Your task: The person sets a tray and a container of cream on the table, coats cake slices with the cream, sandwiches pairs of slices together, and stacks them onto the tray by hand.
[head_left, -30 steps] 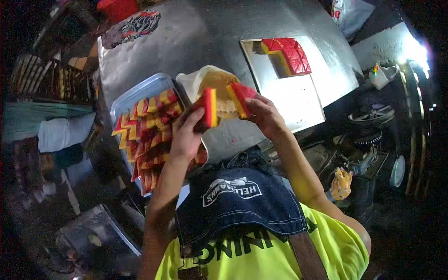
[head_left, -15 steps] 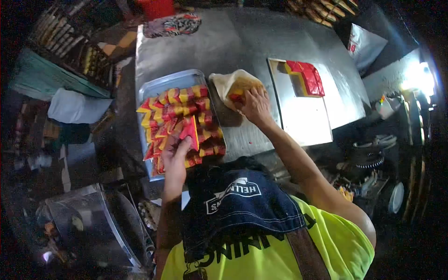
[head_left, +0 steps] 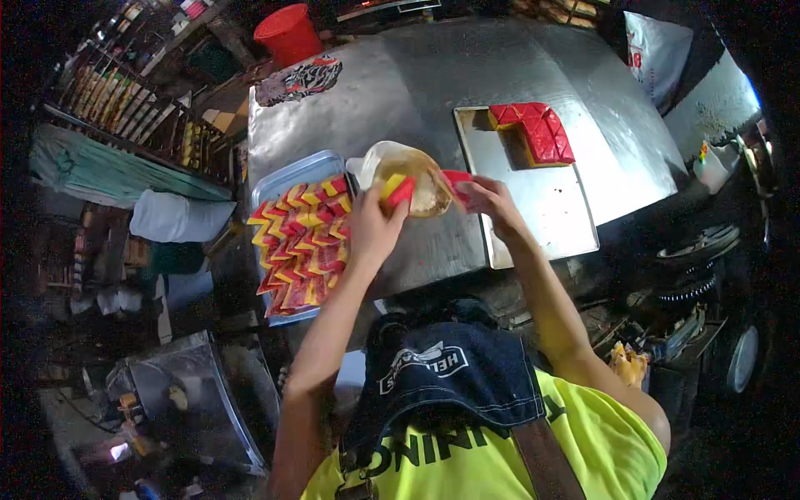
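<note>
My left hand (head_left: pixel 375 229) is closed around a red-and-yellow cake slice (head_left: pixel 397 190) at the left side of a whitish bowl (head_left: pixel 387 154). Over the bowl's right rim, my right hand (head_left: pixel 497 207) grips a second red-topped cake slice (head_left: pixel 455 185), partly blurred. Brownish crumbs or residue coat the inside of the bowl. To the left, a metal tray (head_left: pixel 293 167) holds rows of similar wedge slices (head_left: pixel 304 237). A baking sheet (head_left: pixel 542 221) on the right carries a red-topped cake block (head_left: pixel 542 137) scored into triangles.
These stand on a metal-topped table (head_left: pixel 375 83). A dark patterned cloth or bag (head_left: pixel 302 82) lies at its far left corner, with a red bucket (head_left: pixel 287 35) behind. A white sack (head_left: pixel 657 54) is at the far right. Racks (head_left: pixel 112 100) stand at left.
My left hand moved from over the slice tray rightward to the bowl, holding a slice. My right hand came out of the bowl to its right rim with another slice. The view shifted slightly.
</note>
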Action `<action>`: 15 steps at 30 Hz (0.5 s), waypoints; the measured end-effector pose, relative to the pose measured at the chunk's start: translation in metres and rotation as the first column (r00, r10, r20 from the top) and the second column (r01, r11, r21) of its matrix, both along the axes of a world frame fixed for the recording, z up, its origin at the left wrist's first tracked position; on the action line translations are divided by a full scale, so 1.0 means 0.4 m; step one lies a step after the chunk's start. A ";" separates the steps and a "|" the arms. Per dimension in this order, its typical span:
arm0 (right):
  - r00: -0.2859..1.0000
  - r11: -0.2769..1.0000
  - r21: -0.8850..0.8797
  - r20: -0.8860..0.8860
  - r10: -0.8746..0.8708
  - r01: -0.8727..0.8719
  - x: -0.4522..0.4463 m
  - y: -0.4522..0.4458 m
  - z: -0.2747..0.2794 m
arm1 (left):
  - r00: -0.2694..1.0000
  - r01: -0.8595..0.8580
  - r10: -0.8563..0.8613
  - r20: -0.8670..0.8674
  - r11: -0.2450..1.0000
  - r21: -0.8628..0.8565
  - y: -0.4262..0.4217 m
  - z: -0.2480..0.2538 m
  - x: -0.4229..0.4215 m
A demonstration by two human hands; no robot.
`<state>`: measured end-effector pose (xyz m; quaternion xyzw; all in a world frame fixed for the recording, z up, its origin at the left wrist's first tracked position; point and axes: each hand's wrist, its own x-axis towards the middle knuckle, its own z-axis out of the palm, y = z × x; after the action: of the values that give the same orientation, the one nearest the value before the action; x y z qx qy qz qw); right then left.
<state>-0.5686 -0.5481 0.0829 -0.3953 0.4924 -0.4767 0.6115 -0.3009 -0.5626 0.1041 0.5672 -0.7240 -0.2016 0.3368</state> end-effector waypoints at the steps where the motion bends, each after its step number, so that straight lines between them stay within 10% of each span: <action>1: 0.999 0.999 0.045 0.033 -0.031 0.030 -0.031 0.032 -0.005 | 1.000 -0.003 0.003 0.009 1.000 0.003 -0.034 0.000 -0.037; 6: 0.994 0.981 0.164 0.028 -0.108 0.102 -0.103 0.168 0.005 | 0.875 -0.063 -0.034 0.484 0.981 0.182 -0.175 -0.070 -0.115; 15: 0.920 0.931 0.309 0.271 -0.284 0.196 -0.090 0.231 -0.023 | 0.860 0.059 -0.159 0.486 0.975 0.214 -0.218 -0.133 -0.091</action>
<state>-0.6047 -0.4555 0.0738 -0.1622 0.4963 -0.5319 0.6667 -0.3372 -0.6497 0.0511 0.5878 -0.7945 -0.1355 0.0696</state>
